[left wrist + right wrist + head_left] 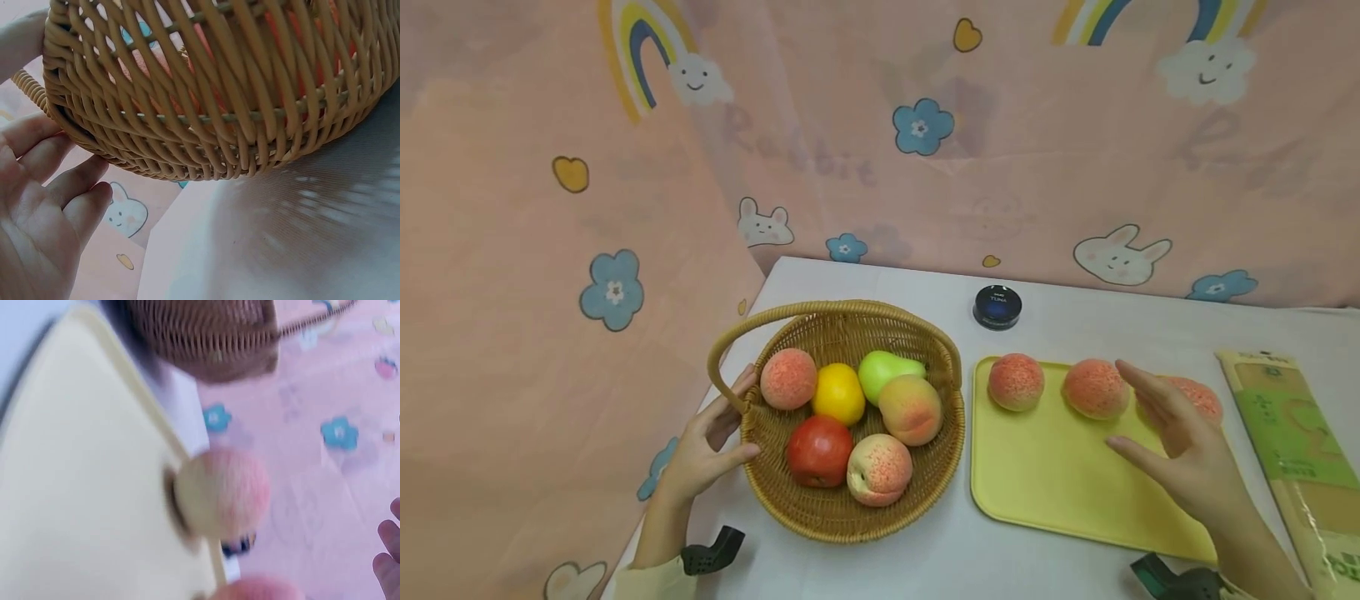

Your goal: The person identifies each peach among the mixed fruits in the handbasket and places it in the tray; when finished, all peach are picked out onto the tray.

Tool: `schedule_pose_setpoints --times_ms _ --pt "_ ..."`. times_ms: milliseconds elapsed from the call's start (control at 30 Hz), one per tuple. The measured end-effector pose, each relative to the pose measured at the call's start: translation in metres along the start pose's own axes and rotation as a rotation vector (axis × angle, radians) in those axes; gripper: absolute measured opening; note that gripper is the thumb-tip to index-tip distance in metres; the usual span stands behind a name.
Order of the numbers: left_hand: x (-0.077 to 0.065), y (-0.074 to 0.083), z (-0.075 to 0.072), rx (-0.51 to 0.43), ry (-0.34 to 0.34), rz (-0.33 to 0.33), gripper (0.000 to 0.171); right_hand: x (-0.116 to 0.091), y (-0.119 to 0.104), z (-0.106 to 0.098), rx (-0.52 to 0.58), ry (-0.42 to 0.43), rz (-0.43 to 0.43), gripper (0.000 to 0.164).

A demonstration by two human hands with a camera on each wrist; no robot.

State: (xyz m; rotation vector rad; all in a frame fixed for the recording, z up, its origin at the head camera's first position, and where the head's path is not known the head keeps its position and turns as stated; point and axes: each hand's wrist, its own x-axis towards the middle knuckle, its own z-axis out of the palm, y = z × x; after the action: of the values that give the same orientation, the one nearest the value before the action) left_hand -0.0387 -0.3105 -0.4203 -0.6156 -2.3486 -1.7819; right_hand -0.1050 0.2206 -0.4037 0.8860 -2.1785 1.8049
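One wicker basket (767, 442) sits toward the left of the white desk (925, 558), holding six fruits: one pink peach (788, 379), one yellow fruit (838, 394), one green pear (889, 375), one orange-yellow peach (912, 410), one red apple (820, 452) and one pale speckled peach (880, 469). Three more peaches (1093, 389) stand along the far side of one yellow tray (1045, 475) to its right. One dark round tin (997, 307) lies behind the tray, and one green-banded packet (1296, 433) beyond its right side.

The left hand (706, 442) touches the basket's left side with relaxed fingers, thumb spread apart. The right hand (1191, 454) is spread and holds nothing; it partly hides the rightmost tray peach in the head view.

The left wrist view adds fingertips against the outer weave and reddish fruit through its gaps. The right wrist view shows one tray peach close to the rim, its side yellowish.

A narrow white strip separates basket and tray; bare yellow surface runs from the peaches to the tray's near edge. A printed curtain (850, 150) borders the desk's far and left edges.
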Motion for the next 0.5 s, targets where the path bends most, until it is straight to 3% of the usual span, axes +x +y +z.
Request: schedule_pose_setpoints --times_ms 133,367,500 --pt "0.001 0.000 0.001 -0.004 0.003 0.002 0.082 0.008 -0.015 0.026 0.114 -0.093 -0.027 0.076" --pt "0.001 0.004 0.001 -0.002 0.007 0.003 0.082 0.029 -0.041 0.075 0.143 -0.261 -0.098 0.075" --pt "0.001 0.004 0.001 0.005 0.009 -0.017 0.082 0.046 -0.058 0.096 0.137 -0.359 -0.084 0.075"
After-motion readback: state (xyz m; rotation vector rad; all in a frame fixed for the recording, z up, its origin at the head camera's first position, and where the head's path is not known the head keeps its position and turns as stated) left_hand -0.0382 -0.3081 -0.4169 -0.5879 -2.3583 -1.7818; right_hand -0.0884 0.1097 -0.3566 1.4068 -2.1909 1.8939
